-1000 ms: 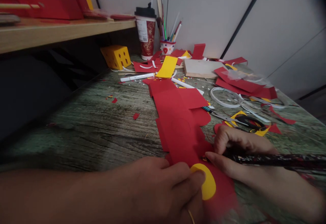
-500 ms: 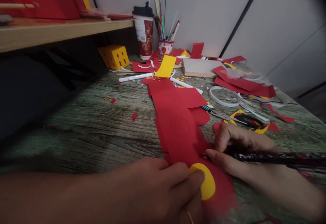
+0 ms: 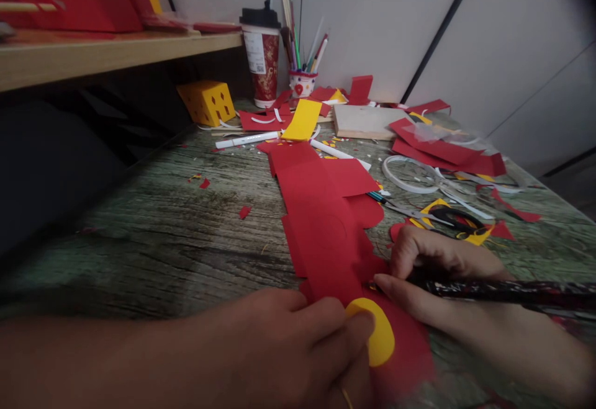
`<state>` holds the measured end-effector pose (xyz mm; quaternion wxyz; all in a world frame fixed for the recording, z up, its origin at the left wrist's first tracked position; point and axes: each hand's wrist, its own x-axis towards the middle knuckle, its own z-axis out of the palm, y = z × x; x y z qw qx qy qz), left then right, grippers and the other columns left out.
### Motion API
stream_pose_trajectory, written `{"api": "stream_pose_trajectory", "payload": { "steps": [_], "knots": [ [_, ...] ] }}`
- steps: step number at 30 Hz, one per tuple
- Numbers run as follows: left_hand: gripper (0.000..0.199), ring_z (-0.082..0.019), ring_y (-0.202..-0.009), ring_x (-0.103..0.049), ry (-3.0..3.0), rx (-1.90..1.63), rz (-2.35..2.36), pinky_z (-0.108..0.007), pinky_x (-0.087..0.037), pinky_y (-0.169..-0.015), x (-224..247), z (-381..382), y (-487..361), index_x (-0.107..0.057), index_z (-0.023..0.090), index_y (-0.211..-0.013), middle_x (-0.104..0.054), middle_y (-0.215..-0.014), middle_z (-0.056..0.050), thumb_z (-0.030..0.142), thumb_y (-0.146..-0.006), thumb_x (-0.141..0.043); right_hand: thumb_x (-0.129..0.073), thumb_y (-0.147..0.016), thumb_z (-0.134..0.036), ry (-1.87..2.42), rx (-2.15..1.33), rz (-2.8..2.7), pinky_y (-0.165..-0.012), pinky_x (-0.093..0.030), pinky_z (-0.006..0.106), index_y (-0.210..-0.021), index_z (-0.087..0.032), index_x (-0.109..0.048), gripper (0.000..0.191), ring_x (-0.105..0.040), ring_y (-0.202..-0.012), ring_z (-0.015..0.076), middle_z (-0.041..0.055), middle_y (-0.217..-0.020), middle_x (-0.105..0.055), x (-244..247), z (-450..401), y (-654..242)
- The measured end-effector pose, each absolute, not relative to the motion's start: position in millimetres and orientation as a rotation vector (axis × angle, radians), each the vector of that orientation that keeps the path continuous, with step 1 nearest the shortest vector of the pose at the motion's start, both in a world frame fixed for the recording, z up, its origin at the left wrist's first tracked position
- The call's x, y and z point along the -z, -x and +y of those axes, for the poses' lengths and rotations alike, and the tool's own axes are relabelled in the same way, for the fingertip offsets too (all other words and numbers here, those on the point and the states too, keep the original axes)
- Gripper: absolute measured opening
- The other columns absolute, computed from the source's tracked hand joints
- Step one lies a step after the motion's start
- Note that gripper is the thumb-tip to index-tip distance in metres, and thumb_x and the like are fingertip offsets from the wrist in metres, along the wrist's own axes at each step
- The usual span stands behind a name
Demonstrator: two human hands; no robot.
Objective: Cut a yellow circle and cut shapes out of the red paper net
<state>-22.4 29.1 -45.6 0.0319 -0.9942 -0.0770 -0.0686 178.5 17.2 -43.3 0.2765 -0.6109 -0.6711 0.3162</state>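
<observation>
My left hand (image 3: 321, 347) has its fingertips bunched on a yellow paper circle (image 3: 382, 341), which lies flat on a long red paper strip (image 3: 321, 223). Part of the circle is hidden under the fingers. Closed around a dark, patterned pen (image 3: 503, 289), my right hand (image 3: 433, 272) rests on the red paper, with the tip just above the circle's upper edge. Farther up the strip, a faint round outline (image 3: 335, 232) is drawn. Other red paper pieces (image 3: 365, 211) lie under and beside the strip.
Black-handled scissors (image 3: 454, 218) and a white tape ring (image 3: 407, 174) lie to the right. Behind are white markers (image 3: 249, 140), a wooden block (image 3: 365, 121), a lidded cup (image 3: 261, 61) and a brush holder (image 3: 302, 83). A raised shelf (image 3: 121, 61) overhangs the left side.
Both hands, the pen and the yellow circle stay almost where they were. The camera view has shifted very slightly.
</observation>
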Motion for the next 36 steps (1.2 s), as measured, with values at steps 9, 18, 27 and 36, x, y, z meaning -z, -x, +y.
{"api": "stream_pose_trajectory", "payload": {
  "steps": [9, 18, 27, 36],
  "knots": [
    [0.023, -0.014, -0.079, -0.048, 3.045, 0.193, -0.257, -0.025, -0.042, -0.058, 44.7, 26.6, 22.3, -0.058, 0.023, -0.097, -0.048, -0.118, 0.000, 0.019, -0.083, -0.039, -0.058, -0.067, -0.029, 1.655, -0.713, -1.803, -0.036, -0.027, 0.020, -0.052, -0.021, -0.043, 0.023, -0.037, -0.042, 0.0084, -0.0048, -0.048, -0.046, 45.8, 15.2, -178.1],
    [0.021, -0.014, -0.080, -0.048, 3.028, 0.251, -0.288, -0.025, -0.042, -0.059, 48.1, 26.2, 22.7, -0.058, 0.023, -0.097, -0.047, -0.119, 0.000, 0.022, -0.084, -0.041, -0.057, -0.069, -0.026, 1.645, -0.690, -1.802, -0.036, -0.025, 0.020, -0.054, -0.021, -0.042, 0.022, -0.035, -0.042, 0.0082, -0.0053, -0.049, -0.044, 46.5, 14.8, -177.6],
    [0.023, -0.015, -0.079, -0.047, 3.057, 0.207, -0.269, -0.026, -0.042, -0.059, 47.0, 27.8, 22.0, -0.057, 0.022, -0.097, -0.046, -0.120, 0.000, 0.020, -0.083, -0.039, -0.057, -0.070, -0.028, 1.675, -0.685, -1.797, -0.037, -0.026, 0.021, -0.053, -0.021, -0.041, 0.024, -0.034, -0.043, 0.0086, -0.0052, -0.051, -0.043, 45.4, 12.7, -179.3],
    [0.022, -0.014, -0.080, -0.047, 3.016, 0.217, -0.260, -0.025, -0.041, -0.059, 48.0, 26.5, 22.3, -0.057, 0.023, -0.100, -0.046, -0.120, 0.000, 0.024, -0.083, -0.042, -0.055, -0.072, -0.027, 1.651, -0.741, -1.759, -0.040, -0.030, 0.021, -0.055, -0.022, -0.042, 0.022, -0.041, -0.048, 0.0109, -0.0040, -0.055, -0.046, 47.0, 14.7, -180.0]
  ]
}}
